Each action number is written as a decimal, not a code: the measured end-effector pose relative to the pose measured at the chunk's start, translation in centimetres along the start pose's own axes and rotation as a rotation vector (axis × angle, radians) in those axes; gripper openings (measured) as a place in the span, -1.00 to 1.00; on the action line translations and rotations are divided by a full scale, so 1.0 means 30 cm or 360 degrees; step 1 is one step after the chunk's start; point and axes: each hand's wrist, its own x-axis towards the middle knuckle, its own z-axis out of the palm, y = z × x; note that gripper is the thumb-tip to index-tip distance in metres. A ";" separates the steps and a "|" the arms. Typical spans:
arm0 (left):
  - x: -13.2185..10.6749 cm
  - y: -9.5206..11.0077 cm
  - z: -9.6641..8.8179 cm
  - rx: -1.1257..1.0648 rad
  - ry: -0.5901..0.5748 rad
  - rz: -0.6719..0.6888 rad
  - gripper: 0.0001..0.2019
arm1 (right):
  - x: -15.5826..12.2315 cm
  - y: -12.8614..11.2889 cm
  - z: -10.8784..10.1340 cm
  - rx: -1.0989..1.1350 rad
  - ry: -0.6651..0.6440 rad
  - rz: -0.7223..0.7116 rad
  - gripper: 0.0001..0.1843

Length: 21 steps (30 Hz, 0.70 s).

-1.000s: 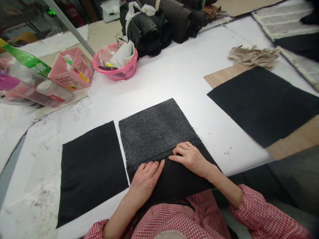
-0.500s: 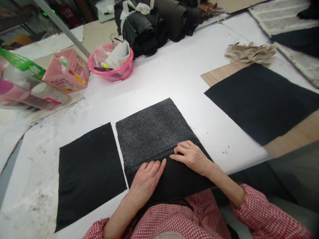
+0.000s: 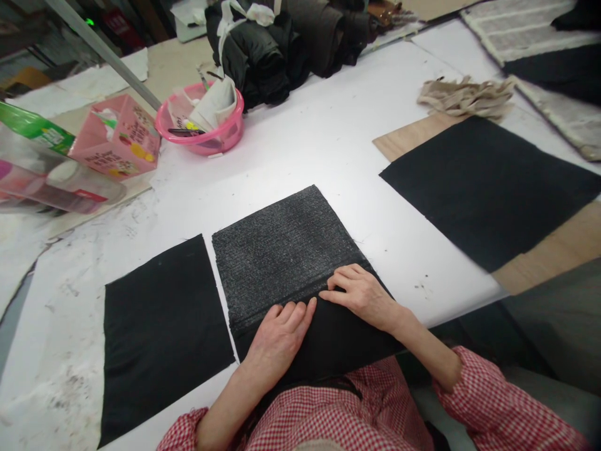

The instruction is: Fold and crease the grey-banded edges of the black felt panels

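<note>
Worktable [image 3: 422, 275] papered in white, garment workshop: a person in red-check sleeves [image 3: 493, 401] sits at the near edge w/ both hands spread flat, palms down, clamped on nothing. The left hand [image 3: 277, 335] and right hand [image 3: 364, 295] lie side by side, fingertips almost meeting. They rest on the black flap [image 3: 328, 347] just where it meets the grey ribbed panel [image 3: 282, 250]. That panel lies dead centre in front of the person, and its near part is covered by the flap, which runs off the table edge toward the lap.

Little has changed vs. a sec ago. The left fingers have crept a touch closer to the right hand, and both palms stay pressed along the same line. The panel has not shifted; only the view has drifted. It reads as smoothing at that join continuing in place, w/ nothing lifted or turned.

Just left of the panel lies a black piece [image 3: 159, 332], close beside it but apart. A larger black piece [image 3: 488, 188] sits to the right on a wooden board [image 3: 539, 257], well apart. Farther back are a heap of beige scraps [image 3: 464, 97], a pink basin [image 3: 220, 134] of odds & ends, a pink carton [image 3: 117, 138] and dark fabric rolls [image 3: 272, 50].
</note>
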 end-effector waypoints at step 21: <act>0.061 0.001 -0.010 -0.0171 0.0065 0.0016 -0.53 | -0.043 0.057 -0.047 -0.0001 -0.0008 0.0033 -0.81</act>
